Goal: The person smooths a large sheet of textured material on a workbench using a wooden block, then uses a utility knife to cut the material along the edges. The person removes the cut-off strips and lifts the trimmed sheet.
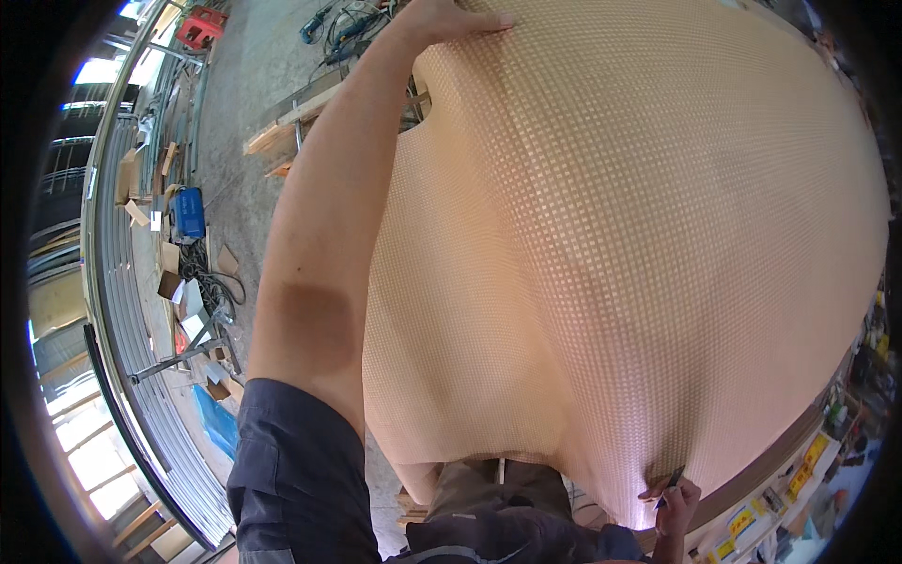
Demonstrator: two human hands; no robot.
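A large, flexible beige sheet (639, 216) with a woven-looking grid of small pale squares fills most of the view, bulging and folding in front of me. My left arm stretches forward along its left side. At the far edge my left hand (451, 21) grips the sheet, its thumb lying on top and its other fingers mostly hidden. Low on the right, at the near edge, my right hand (678, 509) is closed around a slim dark tool (675, 477). Its tip rests at the sheet, and its exact kind cannot be made out.
To the left, a concrete floor (240, 122) carries a blue case (188, 212), tangled cables (211, 282) and cardboard scraps. Long metal profiles (141, 395) lie beyond. Timber pieces (282, 141) and corded power tools (352, 38) are farther ahead. Yellow-and-white packages (808, 465) line the right.
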